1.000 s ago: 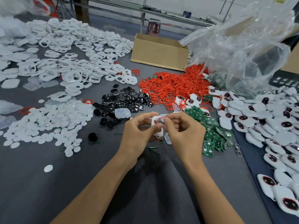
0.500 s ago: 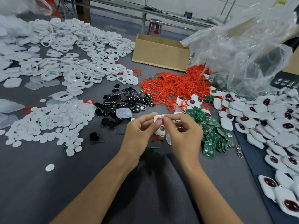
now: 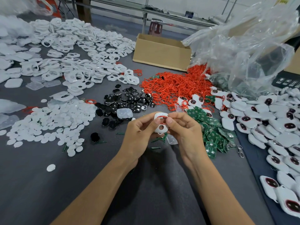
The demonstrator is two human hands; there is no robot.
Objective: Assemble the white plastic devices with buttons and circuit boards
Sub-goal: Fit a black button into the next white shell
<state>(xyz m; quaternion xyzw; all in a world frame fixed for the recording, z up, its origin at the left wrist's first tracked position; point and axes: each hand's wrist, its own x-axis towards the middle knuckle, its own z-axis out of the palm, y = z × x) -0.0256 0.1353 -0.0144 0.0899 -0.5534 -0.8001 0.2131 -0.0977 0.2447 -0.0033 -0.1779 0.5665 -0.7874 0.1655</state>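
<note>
The left hand is pinching the white shell by its left edge, fingers curled. The right hand is pinching a red ring with thumb and forefinger, against the shell's upper part. Green circuit boards are lying just right of the right fingers.

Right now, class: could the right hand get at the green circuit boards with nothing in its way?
Probably yes: the green circuit boards lie uncovered beside the right hand. But it pinches a red ring on the white shell, so it must release first.
</note>
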